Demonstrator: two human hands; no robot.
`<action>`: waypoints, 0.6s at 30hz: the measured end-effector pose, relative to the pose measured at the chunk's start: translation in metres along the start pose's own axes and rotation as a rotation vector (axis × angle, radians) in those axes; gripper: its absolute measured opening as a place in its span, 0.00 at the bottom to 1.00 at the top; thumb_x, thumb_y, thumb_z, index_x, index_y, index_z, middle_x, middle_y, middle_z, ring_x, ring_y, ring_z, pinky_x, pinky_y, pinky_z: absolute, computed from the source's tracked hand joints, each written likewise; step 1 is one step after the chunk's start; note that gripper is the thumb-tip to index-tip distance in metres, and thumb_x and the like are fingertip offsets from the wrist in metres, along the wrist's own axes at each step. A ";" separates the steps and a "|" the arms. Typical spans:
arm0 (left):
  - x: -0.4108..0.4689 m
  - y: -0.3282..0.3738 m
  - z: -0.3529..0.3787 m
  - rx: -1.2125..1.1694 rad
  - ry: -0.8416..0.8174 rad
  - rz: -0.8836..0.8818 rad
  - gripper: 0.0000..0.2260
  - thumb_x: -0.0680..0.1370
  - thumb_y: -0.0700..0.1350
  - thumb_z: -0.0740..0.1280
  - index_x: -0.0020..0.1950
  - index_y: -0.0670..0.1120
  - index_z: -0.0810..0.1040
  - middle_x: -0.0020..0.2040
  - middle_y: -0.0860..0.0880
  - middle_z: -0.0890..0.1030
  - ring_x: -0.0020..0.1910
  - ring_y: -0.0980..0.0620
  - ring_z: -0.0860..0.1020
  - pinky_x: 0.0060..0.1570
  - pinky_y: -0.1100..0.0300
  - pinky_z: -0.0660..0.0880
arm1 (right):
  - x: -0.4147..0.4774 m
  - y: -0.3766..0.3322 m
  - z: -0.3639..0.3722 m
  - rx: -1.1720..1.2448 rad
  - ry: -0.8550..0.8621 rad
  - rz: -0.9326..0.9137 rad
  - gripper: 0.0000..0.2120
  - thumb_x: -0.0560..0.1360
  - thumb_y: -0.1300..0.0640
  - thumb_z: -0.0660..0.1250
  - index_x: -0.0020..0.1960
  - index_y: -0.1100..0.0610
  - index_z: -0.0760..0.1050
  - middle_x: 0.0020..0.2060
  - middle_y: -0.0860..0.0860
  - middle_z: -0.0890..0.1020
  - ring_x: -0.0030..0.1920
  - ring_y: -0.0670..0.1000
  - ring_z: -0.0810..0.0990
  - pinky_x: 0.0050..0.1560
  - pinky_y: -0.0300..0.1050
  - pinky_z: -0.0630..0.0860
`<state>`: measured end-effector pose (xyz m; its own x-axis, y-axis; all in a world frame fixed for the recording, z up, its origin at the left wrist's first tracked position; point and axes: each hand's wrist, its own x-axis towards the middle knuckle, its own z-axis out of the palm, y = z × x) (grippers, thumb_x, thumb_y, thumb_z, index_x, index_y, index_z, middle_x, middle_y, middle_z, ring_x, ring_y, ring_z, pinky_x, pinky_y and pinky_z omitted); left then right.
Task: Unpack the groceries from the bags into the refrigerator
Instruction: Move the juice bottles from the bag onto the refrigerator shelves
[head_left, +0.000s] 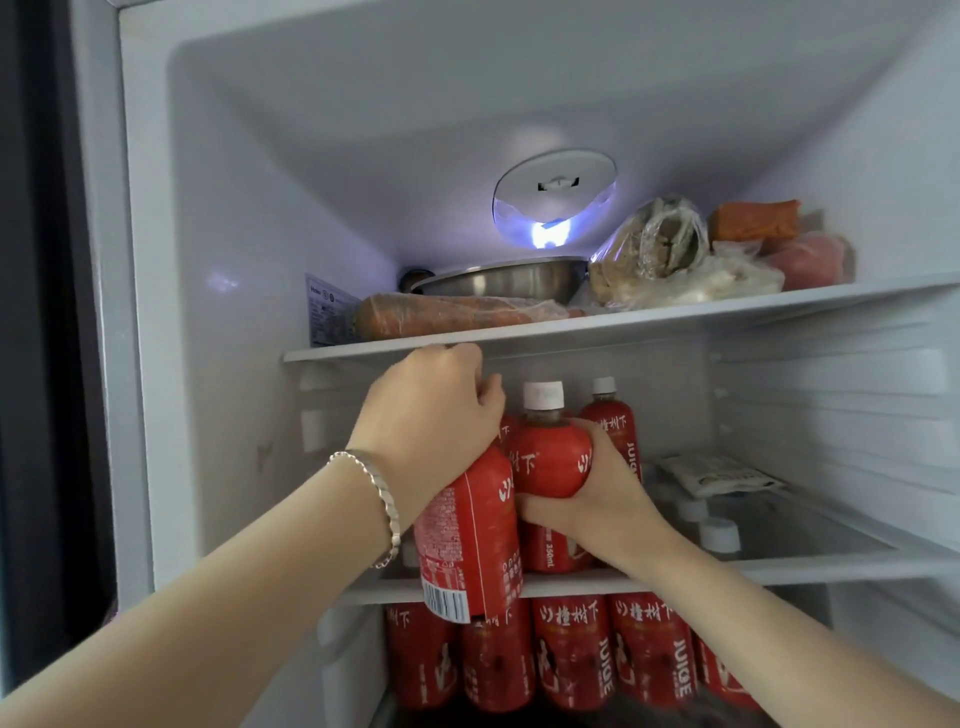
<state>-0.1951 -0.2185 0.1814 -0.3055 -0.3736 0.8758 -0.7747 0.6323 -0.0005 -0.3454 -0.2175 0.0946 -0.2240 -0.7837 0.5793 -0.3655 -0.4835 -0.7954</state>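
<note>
- Left grip (431, 410): clenched over the top of the tilted bottle (467, 530). Your fingers hide the cap.
- The tilted bottle leans with its neck toward one o'clock. Its base hangs in front of the lip of the middle shelf (779, 566) and is not yet seated.
- Handling, as a guess: it looks full, so fairly heavy, with stiff plastic under a slick printed sleeve. Take it round the body or the shoulder. A hold on the cap alone lets it swing.
- Right grip (587, 493): wrapped round the shoulder of the upright bottle (548, 457), thumb across the label. This bottle stands on the middle shelf, touching the tilted one at its nine o'clock.
- A third bottle (610, 421) stands close behind at one o'clock. You have little room there, so seat the tilted one toward nine o'clock.
- A flat packet (717, 473) lies on the same shelf at three o'clock, well apart from the bottles.
- Hard to read: the grocery bags are out of view, so you cannot tell what remains. The lower row (571, 654) is cut off at six o'clock. The white caps showing through the glass are blurred and can't be counted.
</note>
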 end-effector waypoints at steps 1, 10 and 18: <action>0.001 -0.002 0.003 0.007 0.007 -0.010 0.15 0.78 0.50 0.60 0.34 0.47 0.65 0.33 0.50 0.71 0.36 0.47 0.72 0.37 0.58 0.67 | 0.001 0.000 0.000 -0.008 0.001 0.010 0.40 0.61 0.58 0.80 0.66 0.46 0.62 0.53 0.44 0.77 0.52 0.43 0.79 0.56 0.47 0.77; 0.022 -0.021 0.034 0.337 -0.027 -0.078 0.17 0.79 0.54 0.55 0.43 0.45 0.77 0.45 0.43 0.81 0.45 0.42 0.79 0.40 0.57 0.70 | -0.003 -0.002 0.003 -0.107 0.024 0.030 0.39 0.63 0.53 0.78 0.67 0.48 0.60 0.49 0.41 0.75 0.50 0.43 0.77 0.48 0.38 0.75; -0.026 -0.035 0.072 0.411 -0.221 -0.113 0.30 0.79 0.63 0.48 0.76 0.50 0.46 0.66 0.41 0.67 0.58 0.43 0.74 0.45 0.54 0.73 | 0.012 -0.006 0.002 -0.788 -0.025 0.102 0.50 0.61 0.25 0.63 0.73 0.49 0.51 0.55 0.47 0.79 0.52 0.50 0.80 0.49 0.49 0.79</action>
<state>-0.2000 -0.2798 0.1237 -0.2821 -0.5881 0.7580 -0.9511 0.2748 -0.1408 -0.3445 -0.2245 0.1060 -0.2744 -0.8222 0.4987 -0.8777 0.0024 -0.4791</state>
